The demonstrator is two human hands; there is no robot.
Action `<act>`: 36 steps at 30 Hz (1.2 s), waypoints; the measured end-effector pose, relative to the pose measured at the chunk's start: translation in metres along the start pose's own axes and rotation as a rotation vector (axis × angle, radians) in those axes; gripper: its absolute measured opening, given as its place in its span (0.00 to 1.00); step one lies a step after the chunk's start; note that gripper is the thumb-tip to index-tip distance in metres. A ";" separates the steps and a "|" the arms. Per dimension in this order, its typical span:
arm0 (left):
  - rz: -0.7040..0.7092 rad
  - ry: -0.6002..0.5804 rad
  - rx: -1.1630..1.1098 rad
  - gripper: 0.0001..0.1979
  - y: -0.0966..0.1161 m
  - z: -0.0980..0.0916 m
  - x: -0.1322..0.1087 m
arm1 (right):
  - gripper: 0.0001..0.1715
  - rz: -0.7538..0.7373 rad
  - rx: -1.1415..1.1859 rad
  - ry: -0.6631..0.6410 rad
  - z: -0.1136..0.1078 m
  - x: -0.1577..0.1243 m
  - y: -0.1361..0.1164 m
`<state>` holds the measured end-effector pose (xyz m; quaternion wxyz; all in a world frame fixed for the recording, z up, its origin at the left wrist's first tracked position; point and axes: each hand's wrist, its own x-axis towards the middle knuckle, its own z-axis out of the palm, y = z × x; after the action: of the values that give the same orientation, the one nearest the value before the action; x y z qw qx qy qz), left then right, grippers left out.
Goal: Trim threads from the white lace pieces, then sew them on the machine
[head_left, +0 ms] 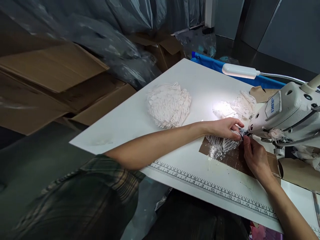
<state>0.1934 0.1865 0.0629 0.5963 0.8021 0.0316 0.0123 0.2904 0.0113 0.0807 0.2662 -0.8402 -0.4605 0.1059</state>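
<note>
At the needle end of a white sewing machine [292, 111], my two hands meet close together. My left hand [226, 128] has its thumb and forefinger closed at the edge of a piece of white lace fabric [221, 143], which hangs below it over the machine bed. My right hand [256, 156] pinches from the near side, its fingertips close to the presser foot [245, 132]. What lies between those fingertips is too small to make out. Behind the left hand, more white lace [243, 103] lies in bright lamp light.
A heap of white lace pieces [168, 105] sits on the white table [120, 120], left of the machine. A ruler strip [212, 190] runs along the near edge. The lamp [240, 71] hangs low behind the lace. Cardboard boxes [52, 70] stand beyond the left edge.
</note>
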 end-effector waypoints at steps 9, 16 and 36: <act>-0.119 0.040 -0.013 0.34 0.014 0.002 -0.001 | 0.35 0.059 -0.100 0.019 0.005 0.000 -0.001; -0.037 0.000 -0.021 0.32 0.005 0.002 -0.001 | 0.33 0.126 -0.081 -0.033 0.003 0.001 -0.010; -0.153 0.425 0.958 0.23 0.017 -0.059 0.080 | 0.31 0.045 -0.125 0.185 -0.002 -0.013 0.092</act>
<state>0.2702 0.2428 0.0948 0.1428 0.9598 0.2123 0.1151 0.3502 -0.0402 0.0311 0.2524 -0.8714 -0.4207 0.0052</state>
